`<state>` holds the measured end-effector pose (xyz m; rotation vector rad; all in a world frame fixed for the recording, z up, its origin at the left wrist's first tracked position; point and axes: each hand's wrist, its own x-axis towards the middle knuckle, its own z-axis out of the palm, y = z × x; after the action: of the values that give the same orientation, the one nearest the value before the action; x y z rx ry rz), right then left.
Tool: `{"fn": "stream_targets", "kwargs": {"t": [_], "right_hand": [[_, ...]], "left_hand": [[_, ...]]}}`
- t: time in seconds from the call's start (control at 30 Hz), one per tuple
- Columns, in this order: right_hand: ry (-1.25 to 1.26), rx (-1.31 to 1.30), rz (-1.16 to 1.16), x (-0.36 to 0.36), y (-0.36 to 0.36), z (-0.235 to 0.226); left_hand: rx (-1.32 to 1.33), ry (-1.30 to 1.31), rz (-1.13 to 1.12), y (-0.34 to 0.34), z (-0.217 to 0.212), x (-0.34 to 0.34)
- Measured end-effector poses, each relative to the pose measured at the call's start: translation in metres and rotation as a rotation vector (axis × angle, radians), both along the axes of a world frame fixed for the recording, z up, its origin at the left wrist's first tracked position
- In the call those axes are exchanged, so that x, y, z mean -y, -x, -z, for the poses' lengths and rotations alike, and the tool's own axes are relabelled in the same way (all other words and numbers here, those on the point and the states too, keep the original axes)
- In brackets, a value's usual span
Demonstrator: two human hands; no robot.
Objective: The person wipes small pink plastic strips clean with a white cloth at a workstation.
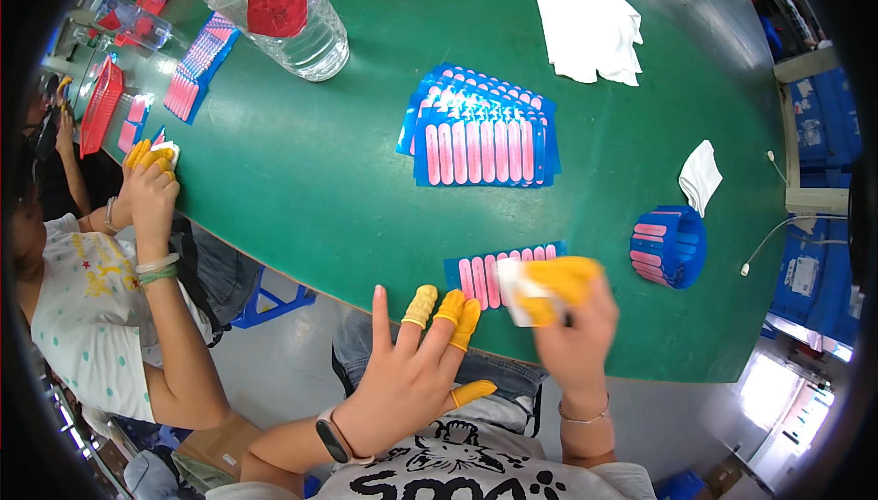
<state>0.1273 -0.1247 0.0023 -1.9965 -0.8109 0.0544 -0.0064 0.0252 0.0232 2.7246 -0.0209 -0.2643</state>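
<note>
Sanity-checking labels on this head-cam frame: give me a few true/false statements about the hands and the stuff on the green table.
1. The right hand holds a white cloth over a blue card of pink strips. True.
2. The left hand grips the water bottle. False: it is open at the table edge, its fingertips beside the card; the bottle stands far off.
3. A fanned stack of blue cards lies mid-table. True.
4. The green table holds no other cloths. False: a pile of white cloths lies at the far side.
5. Yellow finger cots cover several left fingers. True.
</note>
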Motion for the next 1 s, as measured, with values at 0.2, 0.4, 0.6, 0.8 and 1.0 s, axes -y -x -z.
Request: {"fn": "stream_targets", "kwargs": {"t": [0.2, 0.4, 0.6, 0.8, 1.0], "right_hand": [[0.408, 0.371, -0.054, -0.019, -0.003, 0.007], [0.22, 0.383, -0.42, -0.026, 0.003, 0.014], [0.298, 0.41, -0.553, -0.037, -0.014, 0.006], [0.459, 0.445, -0.536, -0.047, -0.023, -0.002], [0.313, 0.416, -0.522, -0.03, -0.019, 0.009]], "left_hand": [[0.088, -0.053, -0.059, 0.013, 0.012, 0.001], [0.076, -0.055, -0.031, 0.018, 0.017, 0.004], [0.152, -0.06, -0.028, 0.016, 0.017, 0.002], [0.189, 0.073, -0.125, 0.015, 0.02, 0.008], [0.183, 0.053, -0.122, 0.016, 0.019, 0.008]]}}
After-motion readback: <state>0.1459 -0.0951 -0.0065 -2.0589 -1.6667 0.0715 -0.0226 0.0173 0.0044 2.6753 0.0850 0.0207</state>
